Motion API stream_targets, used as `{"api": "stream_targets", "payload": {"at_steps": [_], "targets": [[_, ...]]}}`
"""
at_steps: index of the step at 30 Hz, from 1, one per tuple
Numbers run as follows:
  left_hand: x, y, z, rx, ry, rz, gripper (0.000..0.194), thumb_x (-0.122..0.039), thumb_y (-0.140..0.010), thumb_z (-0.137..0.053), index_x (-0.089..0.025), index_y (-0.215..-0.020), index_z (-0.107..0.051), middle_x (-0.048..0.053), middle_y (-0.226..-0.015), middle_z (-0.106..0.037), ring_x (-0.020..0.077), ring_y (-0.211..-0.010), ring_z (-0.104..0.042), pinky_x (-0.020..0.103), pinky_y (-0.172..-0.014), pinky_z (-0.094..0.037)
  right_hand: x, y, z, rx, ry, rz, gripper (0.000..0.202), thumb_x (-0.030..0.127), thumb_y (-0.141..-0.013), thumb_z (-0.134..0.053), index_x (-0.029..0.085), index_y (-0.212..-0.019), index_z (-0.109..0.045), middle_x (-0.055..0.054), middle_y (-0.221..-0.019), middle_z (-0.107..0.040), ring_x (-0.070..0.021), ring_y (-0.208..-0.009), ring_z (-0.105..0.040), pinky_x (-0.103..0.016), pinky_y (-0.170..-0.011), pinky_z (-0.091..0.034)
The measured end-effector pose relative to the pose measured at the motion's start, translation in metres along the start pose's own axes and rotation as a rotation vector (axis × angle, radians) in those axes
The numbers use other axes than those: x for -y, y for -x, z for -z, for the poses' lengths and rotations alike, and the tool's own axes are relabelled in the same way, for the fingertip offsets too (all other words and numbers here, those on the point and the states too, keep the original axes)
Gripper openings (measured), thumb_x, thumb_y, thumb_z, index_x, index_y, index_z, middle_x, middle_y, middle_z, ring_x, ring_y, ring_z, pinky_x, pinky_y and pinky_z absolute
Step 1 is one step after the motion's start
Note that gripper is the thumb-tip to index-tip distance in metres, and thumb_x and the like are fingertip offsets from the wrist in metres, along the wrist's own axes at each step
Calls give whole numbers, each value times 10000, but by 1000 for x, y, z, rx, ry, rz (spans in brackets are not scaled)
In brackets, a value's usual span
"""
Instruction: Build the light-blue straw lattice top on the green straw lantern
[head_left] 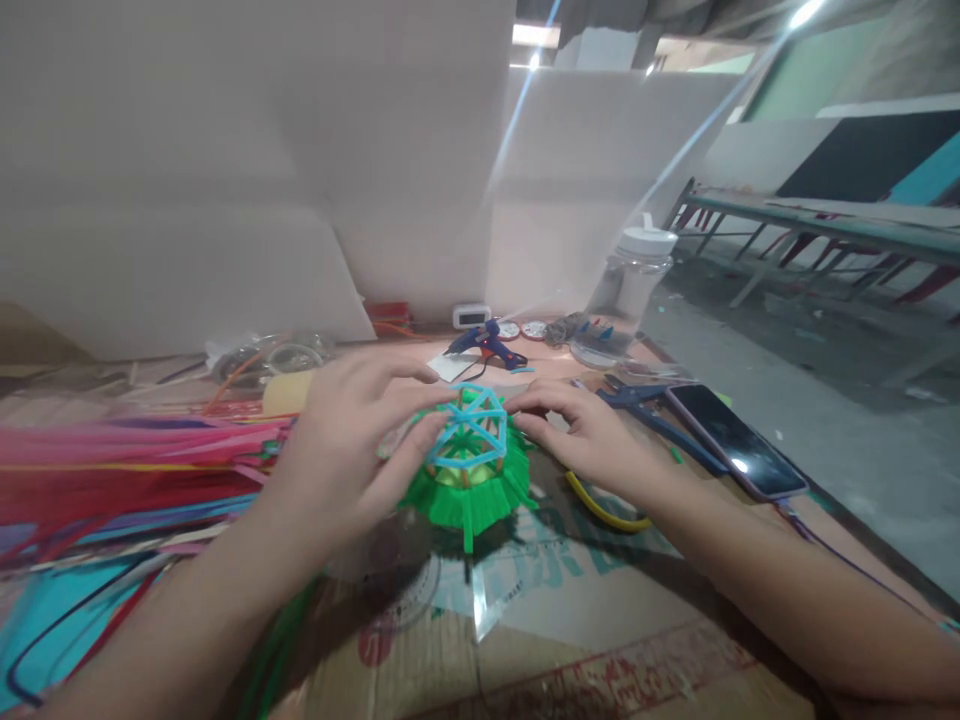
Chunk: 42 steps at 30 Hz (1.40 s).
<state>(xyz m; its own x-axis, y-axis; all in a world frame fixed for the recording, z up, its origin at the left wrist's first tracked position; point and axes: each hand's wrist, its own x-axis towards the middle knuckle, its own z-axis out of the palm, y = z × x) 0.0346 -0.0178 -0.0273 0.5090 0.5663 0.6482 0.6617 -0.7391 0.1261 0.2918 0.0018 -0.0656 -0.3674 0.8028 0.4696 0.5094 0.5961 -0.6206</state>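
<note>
A small handmade craft model stands on the table in front of me. Its top is a light-blue spoked frame (480, 460) of eight-sided look, raised on short brown posts above a pleated green skirt (450, 508). My left hand (360, 430) has its thumb and forefinger closed on the frame's left edge. From the opposite side, my right hand (574, 425) pinches at the frame's right edge with thumb and fingertips. What lies under the fingertips is partly hidden. A green strip sticks out from the skirt toward me.
Colourful craft strips (150, 460) are heaped at left. Behind the model lie a blue glue gun (491, 345) and a small digital clock (471, 317). At right are a clear bottle (637, 280), blue-handled pliers (660, 415), a phone (735, 440) and a yellow curved strip (604, 508).
</note>
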Motion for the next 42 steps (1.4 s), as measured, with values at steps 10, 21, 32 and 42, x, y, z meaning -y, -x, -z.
{"api": "stream_targets", "payload": {"at_steps": [10,21,32,42], "targets": [[-10,5,-16,112,-27,-114,361,-280,-962,-545,-246,-1303,-658,114,-1386,-566,333,-1334,-447,554,-1118,-345,5,3,-12,44,-120,-8,125,176,-931,-641,184,-908,-763,-34,-865,-691,-161,-840,-649,-304,-797,-493],[-14,6,-17,162,-81,-160,408,-298,-937,-569,-217,-1333,-626,129,-1410,-564,368,-1347,-425,592,-1149,-291,6,4,-15,31,-125,8,120,154,-920,-641,183,-860,-740,-13,-821,-665,-146,-794,-629,-290,-763,-489],[-12,7,-12,139,-17,-60,410,-349,-959,-555,-179,-1328,-608,149,-1384,-561,350,-1346,-437,563,-1142,-315,6,4,-14,49,-122,3,110,177,-923,-654,178,-862,-746,-10,-804,-644,-139,-779,-617,-279,-746,-481],[-13,6,-15,179,-8,-72,374,-368,-941,-587,-263,-1294,-649,102,-1397,-570,347,-1356,-436,559,-1152,-309,7,3,-15,46,-120,8,107,171,-919,-658,186,-860,-746,-9,-814,-645,-143,-795,-624,-287,-760,-488]]}}
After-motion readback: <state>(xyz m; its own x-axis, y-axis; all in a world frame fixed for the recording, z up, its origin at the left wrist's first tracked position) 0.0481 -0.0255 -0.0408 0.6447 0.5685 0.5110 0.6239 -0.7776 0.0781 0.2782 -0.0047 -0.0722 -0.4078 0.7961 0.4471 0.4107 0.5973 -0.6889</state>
